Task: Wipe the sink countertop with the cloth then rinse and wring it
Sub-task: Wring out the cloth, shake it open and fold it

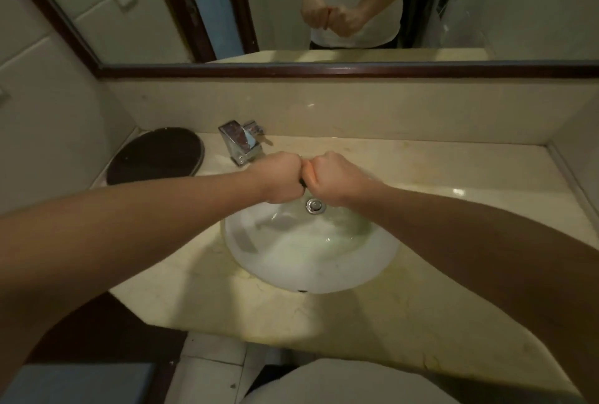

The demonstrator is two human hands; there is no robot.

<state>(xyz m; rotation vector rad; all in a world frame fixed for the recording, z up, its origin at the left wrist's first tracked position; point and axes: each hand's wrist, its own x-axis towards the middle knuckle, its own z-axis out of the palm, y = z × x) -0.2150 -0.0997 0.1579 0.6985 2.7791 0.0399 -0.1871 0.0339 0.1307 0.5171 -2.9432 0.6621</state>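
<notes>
Both my fists are pressed together over the back of the white sink basin (311,261), just above the drain stopper (313,205). My left hand (280,176) and my right hand (334,176) are clenched around the cloth (308,173), of which only a thin orange strip and a dark end show between the knuckles. The rest of the cloth is hidden inside the fists. The chrome faucet (241,142) stands just behind my left hand. The beige marble countertop (453,170) surrounds the basin.
A dark round tray (155,157) lies at the counter's back left corner. A wood-framed mirror (324,69) runs above the backsplash and reflects my arms. A white toilet lid (340,384) sits below the counter's front edge.
</notes>
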